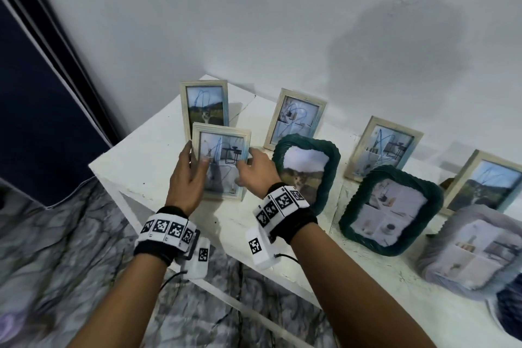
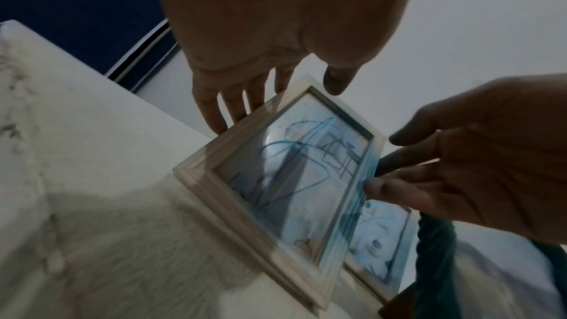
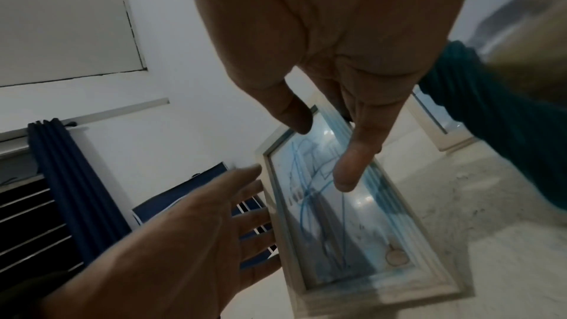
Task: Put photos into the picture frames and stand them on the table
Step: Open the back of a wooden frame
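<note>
Because the job is to leave each filled frame upright, the white desk [image 1: 147,175] against the wall already carries two loose rows of them: pale wooden ones at the back, two dark green wavy ones [image 1: 308,169] and a greyish one [image 1: 474,248] nearer the edge, all leaning back and facing the person. At the left corner the frame being set down [image 1: 223,161] stands upright with its bottom edge on the desk, a photo behind its glass, just in front of another wooden frame [image 1: 204,104]. Both hands flank it, probably to steady it while it settles. My read is that the left hand [image 1: 187,175] has nearly straight fingers along the left edge, thumb on the glass; the right hand [image 1: 255,171] lies loosely open at the right edge, thumb near the glass. Neither is clamped
</note>
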A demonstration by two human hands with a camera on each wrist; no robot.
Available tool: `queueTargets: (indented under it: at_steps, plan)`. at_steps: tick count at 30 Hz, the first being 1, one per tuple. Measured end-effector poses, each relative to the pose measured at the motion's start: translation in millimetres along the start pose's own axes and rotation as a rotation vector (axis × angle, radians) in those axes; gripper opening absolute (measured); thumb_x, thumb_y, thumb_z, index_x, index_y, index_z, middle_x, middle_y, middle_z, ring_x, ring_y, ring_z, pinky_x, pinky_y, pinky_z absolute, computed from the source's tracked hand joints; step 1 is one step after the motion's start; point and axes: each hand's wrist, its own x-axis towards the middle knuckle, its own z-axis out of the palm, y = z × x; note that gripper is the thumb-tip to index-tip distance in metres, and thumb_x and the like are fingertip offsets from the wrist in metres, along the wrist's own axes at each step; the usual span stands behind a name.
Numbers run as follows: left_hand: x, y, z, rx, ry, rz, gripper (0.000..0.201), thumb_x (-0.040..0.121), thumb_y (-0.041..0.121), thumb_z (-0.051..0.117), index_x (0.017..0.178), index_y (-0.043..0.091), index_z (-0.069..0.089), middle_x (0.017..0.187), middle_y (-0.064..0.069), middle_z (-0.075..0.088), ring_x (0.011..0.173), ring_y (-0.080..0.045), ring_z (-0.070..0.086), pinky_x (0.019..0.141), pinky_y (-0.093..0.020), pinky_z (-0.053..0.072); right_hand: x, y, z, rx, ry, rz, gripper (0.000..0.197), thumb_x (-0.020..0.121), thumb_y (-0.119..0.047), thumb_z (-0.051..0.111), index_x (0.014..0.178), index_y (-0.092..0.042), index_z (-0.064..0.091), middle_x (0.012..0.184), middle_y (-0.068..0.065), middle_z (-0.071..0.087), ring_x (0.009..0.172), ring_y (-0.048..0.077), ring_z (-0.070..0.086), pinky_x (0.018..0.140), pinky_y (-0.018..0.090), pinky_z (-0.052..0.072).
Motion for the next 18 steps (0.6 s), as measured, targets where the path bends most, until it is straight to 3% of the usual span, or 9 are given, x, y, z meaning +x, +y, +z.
queueTargets:
  at_steps: [2, 4, 7, 10, 12, 14, 18]
  plan:
    - [-5.4, 1.9, -3.7, 0.022, 0.003, 0.024, 0.085, 0.084, 0.078, 0.039, 0.153, 0.032, 0.021, 0.156, 0.004, 0.035, 0.14, -0.018, 0.038, 0.115, -0.048, 0.033, 1.3, 2.6, 4.5, 0.014, 0.023, -0.018, 0.025, 0.087, -0.024, 0.048, 0.108, -0.012, 0.054, 0.102, 0.015, 0.066, 0.089, 0.038, 0.065, 0.082, 0.046, 0.054]
    - [-16.7, 7.3, -10.7, 0.04, 0.033, 0.033, 0.083, 0.083, 0.08, 0.038, 0.152, 0.037, 0.02, 0.155, 0.008, 0.036, 0.137, -0.017, 0.041, 0.112, -0.049, 0.036, -7.2, 0.7, 1.4, 0.05, 0.071, -0.061, 0.031, 0.089, -0.022, 0.048, 0.118, -0.013, 0.055, 0.105, 0.011, 0.067, 0.09, 0.033, 0.065, 0.084, 0.041, 0.054]
    - [-47.1, 29.6, -21.1, 0.036, 0.047, 0.053, 0.066, 0.092, 0.064, 0.046, 0.15, 0.043, 0.025, 0.149, 0.009, 0.044, 0.128, -0.015, 0.05, 0.106, -0.045, 0.043, -28.7, 3.2, -11.7, 0.099, 0.163, -0.161, 0.029, 0.094, -0.018, 0.052, 0.121, -0.009, 0.058, 0.098, 0.001, 0.065, 0.089, 0.018, 0.06, 0.079, 0.028, 0.045]
    - [-87.7, 59.1, -25.1, 0.01, 0.04, 0.087, 0.055, 0.095, 0.046, 0.052, 0.147, 0.039, 0.037, 0.126, 0.008, 0.06, 0.105, -0.006, 0.06, 0.087, -0.028, 0.05, -54.4, 17.5, -24.7, 0.252, 0.208, -0.215, 0.016, 0.095, -0.015, 0.053, 0.106, -0.009, 0.063, 0.095, 0.002, 0.068, 0.085, 0.019, 0.063, 0.079, 0.038, 0.053]
    - [-113.3, 73.6, -20.9, 0.004, -0.006, 0.097, 0.057, 0.092, 0.051, 0.053, 0.146, 0.039, 0.038, 0.114, 0.014, 0.063, 0.097, 0.004, 0.062, 0.078, -0.022, 0.051, -77.3, 32.4, -35.9, 0.404, 0.166, -0.171, 0.012, 0.098, -0.017, 0.049, 0.101, -0.01, 0.059, 0.098, 0.006, 0.068, 0.09, 0.023, 0.065, 0.081, 0.043, 0.055]
    - [-136.6, 84.0, -9.4, 0.004, -0.084, 0.095, 0.059, 0.09, 0.054, 0.053, 0.145, 0.04, 0.038, 0.108, 0.022, 0.06, 0.091, 0.012, 0.061, 0.071, -0.014, 0.05, -106.9, 50.8, -50.5, 0.549, 0.141, -0.139, 0.015, 0.102, -0.02, 0.044, 0.102, -0.01, 0.055, 0.101, 0.005, 0.066, 0.092, 0.022, 0.065, 0.083, 0.04, 0.055]
    - [-176.0, 100.6, 31.8, 0.052, -0.291, 0.126, 0.061, 0.084, 0.055, 0.05, 0.142, 0.042, 0.035, 0.103, 0.027, 0.059, 0.086, 0.006, 0.062, 0.067, -0.014, 0.051, -162.4, 103.9, -74.6, 0.643, 0.278, -0.088, 0.019, 0.103, -0.034, 0.038, 0.104, -0.021, 0.053, 0.098, -0.008, 0.068, 0.094, 0.015, 0.066, 0.078, 0.028, 0.054]
